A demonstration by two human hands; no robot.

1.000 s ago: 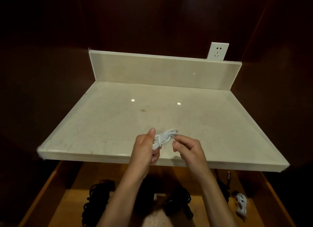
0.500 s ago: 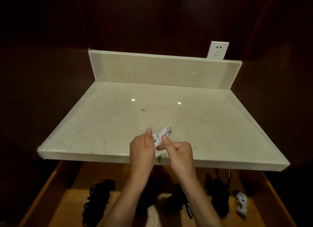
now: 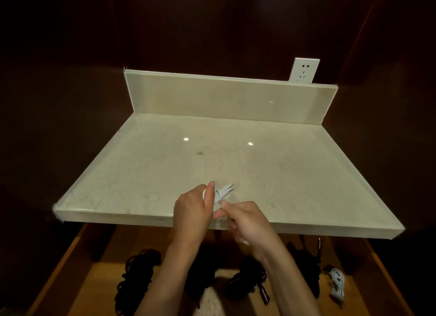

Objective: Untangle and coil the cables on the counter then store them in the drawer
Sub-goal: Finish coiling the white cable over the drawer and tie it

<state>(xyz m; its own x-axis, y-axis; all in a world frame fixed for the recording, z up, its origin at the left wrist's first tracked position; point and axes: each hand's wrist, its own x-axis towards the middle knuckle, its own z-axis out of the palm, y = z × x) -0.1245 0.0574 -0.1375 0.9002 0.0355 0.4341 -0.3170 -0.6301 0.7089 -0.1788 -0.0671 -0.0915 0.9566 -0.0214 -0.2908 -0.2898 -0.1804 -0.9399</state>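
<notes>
Left hand (image 3: 192, 212) grips white cable (image 3: 224, 191); right hand (image 3: 247, 221) apparently pinches its end.

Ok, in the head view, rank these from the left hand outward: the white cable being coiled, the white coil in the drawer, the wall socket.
From the left hand:
1. White cable, gripped in that hand, over the counter's front edge.
2. White coil in the drawer, lower right, below the counter.
3. Wall socket, upper right, above the backsplash.

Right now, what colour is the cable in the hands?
White. The coiled cable shows best in the head view, held between the left hand and right hand.
</notes>
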